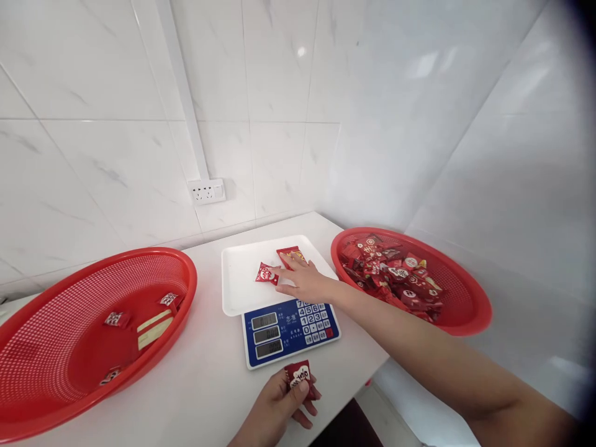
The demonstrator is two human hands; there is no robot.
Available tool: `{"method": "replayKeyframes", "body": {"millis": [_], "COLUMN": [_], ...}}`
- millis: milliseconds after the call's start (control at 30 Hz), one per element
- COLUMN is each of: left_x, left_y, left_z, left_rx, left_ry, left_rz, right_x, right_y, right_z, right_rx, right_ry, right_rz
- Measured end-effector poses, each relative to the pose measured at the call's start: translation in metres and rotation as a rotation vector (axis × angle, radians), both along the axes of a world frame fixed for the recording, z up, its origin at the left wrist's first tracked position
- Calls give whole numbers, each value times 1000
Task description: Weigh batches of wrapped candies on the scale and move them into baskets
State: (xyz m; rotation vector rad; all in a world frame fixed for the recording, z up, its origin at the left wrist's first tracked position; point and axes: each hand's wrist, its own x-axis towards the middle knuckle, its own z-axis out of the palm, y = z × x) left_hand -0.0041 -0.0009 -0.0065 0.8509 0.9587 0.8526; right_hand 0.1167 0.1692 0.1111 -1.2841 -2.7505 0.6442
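A blue-faced digital scale (291, 329) with a white tray (242, 279) sits mid-table. Two red candy packets (266, 273) lie on the tray. My right hand (305, 279) reaches over the tray with fingers stretched flat, touching the farther red packet (288, 253). My left hand (279, 406) is near the table's front edge, fingers closed round a small red candy packet (298, 375). A red mesh basket (465, 304) on the right is heaped with red packets. Another red basket (56, 372) on the left holds a few packets.
The white table (205, 385) stands in a corner of white marble-tiled walls. A wall socket (207, 191) sits below a white cable duct behind the scale. The table's front edge drops off near my left hand.
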Motion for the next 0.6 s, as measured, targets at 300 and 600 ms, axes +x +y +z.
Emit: {"method": "replayKeyframes", "body": {"millis": [300,600], "left_x": [-3,0], "left_y": [2,-3], "left_z": [6,13], "left_rx": [24,-5], "left_ry": [20,-2], "left_rz": [20,-36], "right_x": [-25,21], "right_y": [35,-38], "right_z": [-20,-8], "right_rx": [125,175], "right_ry": [35,457], "right_rz": [-111,-102]}}
